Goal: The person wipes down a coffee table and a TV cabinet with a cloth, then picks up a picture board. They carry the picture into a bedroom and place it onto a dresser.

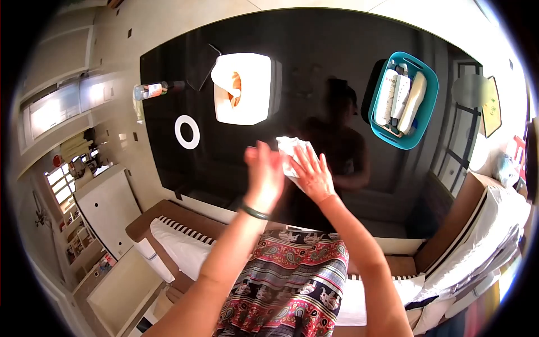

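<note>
Right hand (pixel 312 175) fanned nearly flat, a crumpled white tissue (pixel 287 147) is covered, seemingly for broad contact, over the glossy black tabletop (pixel 222 151); any grip can't be told. Left hand (pixel 265 173), blurred, is held loosely uncurled alongside, nothing visible inside.

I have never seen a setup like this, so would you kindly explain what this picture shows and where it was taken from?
There is no machine here: these are a person's bare hands, seen from one camera worn on the head, looking forward and down. On the glossy black table stand a white box with an orange-toned opening and a teal basket holding long white objects; a flat white ring lies there too. The right hand, fingers spread, lies over a crumpled white tissue or cloth; I cannot tell which. The left hand, a dark bangle at its wrist, is blurred close beside it; whether they touch is unclear.
</note>
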`<state>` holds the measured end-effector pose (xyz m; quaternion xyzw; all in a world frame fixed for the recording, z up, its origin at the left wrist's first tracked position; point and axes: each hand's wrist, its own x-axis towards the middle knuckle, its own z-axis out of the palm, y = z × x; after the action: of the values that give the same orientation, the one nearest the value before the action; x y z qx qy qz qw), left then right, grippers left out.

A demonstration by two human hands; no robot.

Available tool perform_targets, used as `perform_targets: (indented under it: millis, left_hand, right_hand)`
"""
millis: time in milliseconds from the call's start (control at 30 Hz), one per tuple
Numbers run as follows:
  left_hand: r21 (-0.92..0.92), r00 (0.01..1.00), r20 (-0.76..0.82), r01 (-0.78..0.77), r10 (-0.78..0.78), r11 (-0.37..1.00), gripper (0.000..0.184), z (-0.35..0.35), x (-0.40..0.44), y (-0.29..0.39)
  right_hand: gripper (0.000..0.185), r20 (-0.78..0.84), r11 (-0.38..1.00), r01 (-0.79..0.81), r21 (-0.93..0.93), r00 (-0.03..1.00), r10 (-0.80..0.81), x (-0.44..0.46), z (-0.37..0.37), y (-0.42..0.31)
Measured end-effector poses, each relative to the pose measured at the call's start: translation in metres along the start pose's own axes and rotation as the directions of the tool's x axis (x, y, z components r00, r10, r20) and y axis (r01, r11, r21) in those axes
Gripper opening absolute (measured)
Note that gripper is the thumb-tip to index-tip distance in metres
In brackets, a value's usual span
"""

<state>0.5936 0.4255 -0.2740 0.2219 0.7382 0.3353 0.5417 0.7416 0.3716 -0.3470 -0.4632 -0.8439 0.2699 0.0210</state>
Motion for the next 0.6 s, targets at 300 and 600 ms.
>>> perform_targets:
  millis: [300,600]
  left_hand:
    - [-0.198,0.951,0.085,0.308,-0.297,0.931,0.085,-0.079,0.098,0.071]
    - [-0.229,0.966,0.1,0.256,-0.239,0.939,0.063,-0.071,0.106,0.07]
  right_hand:
    - [0.064,-0.242,0.712,-0.701,0.042,0.684,0.688,-0.185,0.019,0.023]
    - [0.063,-0.336,0.921,-0.378,-0.098,0.883,0.327,0.092,-0.061,0.078]
